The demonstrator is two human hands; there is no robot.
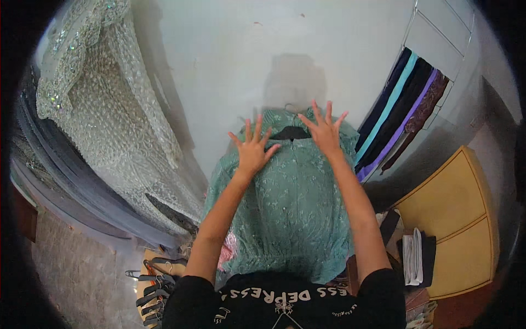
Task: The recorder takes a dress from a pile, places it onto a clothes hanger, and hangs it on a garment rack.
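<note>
Head view: the green garment (298, 203) lies behind splayed left fingers (257, 129) and right fingers (329, 114).

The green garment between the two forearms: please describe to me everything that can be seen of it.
The green garment is muted sea-green, its thin-looking fabric covered with pale, leafy embroidery-like patterns. A line runs down its middle from a rounded neckline, where something dark shows in the opening. It appears to hang before the pale wall, loosely creased. The left hand and right hand are over its upper part, fingers spread; whether they touch it is unclear. The black shirt hides its lower end.
</note>
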